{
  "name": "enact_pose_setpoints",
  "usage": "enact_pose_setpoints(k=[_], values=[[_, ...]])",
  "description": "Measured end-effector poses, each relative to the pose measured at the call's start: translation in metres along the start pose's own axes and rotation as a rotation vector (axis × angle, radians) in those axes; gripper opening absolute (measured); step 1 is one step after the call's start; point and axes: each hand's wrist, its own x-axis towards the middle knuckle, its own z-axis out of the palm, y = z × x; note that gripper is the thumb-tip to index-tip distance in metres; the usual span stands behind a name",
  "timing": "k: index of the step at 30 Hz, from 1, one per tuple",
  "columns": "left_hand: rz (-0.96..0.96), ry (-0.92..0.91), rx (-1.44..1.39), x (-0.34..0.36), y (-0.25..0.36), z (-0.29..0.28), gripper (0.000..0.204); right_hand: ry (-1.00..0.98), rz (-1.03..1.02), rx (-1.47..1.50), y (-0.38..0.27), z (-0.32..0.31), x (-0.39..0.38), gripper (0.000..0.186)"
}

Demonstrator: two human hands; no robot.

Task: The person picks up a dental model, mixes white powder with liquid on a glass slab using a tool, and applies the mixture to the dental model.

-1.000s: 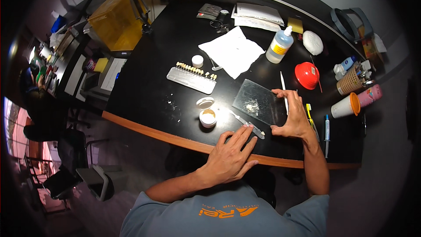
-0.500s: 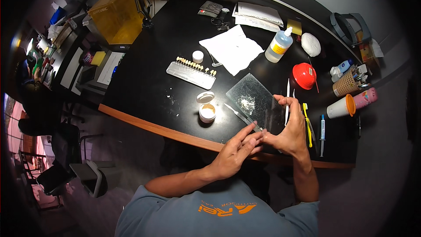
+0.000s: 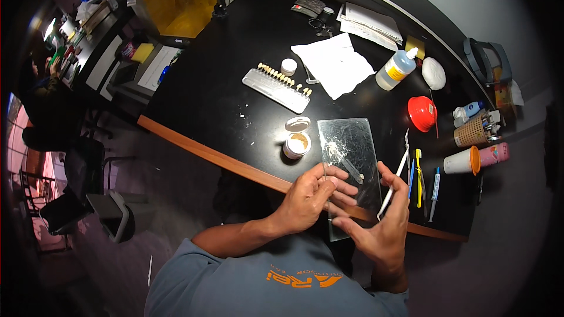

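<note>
A clear rectangular glass slab (image 3: 363, 147) with white powder (image 3: 336, 151) projects past the table's front edge. My left hand (image 3: 308, 196) grips its left side, some fingers showing through the glass. Fingers spread, my right hand (image 3: 379, 232) is at the slab's right side, thumb over the near part; firm contact cannot be made out. A slim spatula (image 3: 351, 170) shows within the slab's outline, whether on it or beneath I cannot tell. By my right index finger lies a white double-ended instrument (image 3: 395, 186). Left of the slab stands an uncapped jar (image 3: 296, 145) of pale powder.
Beyond lie a tooth shade guide (image 3: 277, 94), a white cloth (image 3: 332, 67) and a clear bottle (image 3: 395, 70). Rightward are a red bowl (image 3: 421, 113), a yellow toothbrush (image 3: 419, 182), a syringe (image 3: 435, 194) and an orange-rimmed cup (image 3: 458, 162). The wooden table edge (image 3: 223, 161) runs before me.
The slab has turned and come nearer me, over the front edge. My left hand has gone to its left side, and my right hand has moved down with fingers spread. The view has shifted.
</note>
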Motion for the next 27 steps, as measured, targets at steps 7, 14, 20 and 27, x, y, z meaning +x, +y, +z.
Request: enact_pose_setpoints(k=[7,14,20,27], values=[[-0.145,-0.103,0.083,-0.021,0.041,-0.03,0.029,0.176,-0.109,0.462,0.005,-0.004,0.008,0.04],[-0.216,-0.153,0.007,-0.029,0.051,-0.056,0.028,0.264,-0.329,0.412,0.014,0.003,0.035,0.057],[-0.231,-0.133,-0.027,-0.029,0.055,-0.063,0.029,0.156,-0.478,0.396,0.012,0.015,0.052,0.037],[-0.233,-0.166,-0.088,-0.025,0.059,-0.076,0.03,0.112,-0.416,0.441,0.009,0.019,0.058,0.018]])
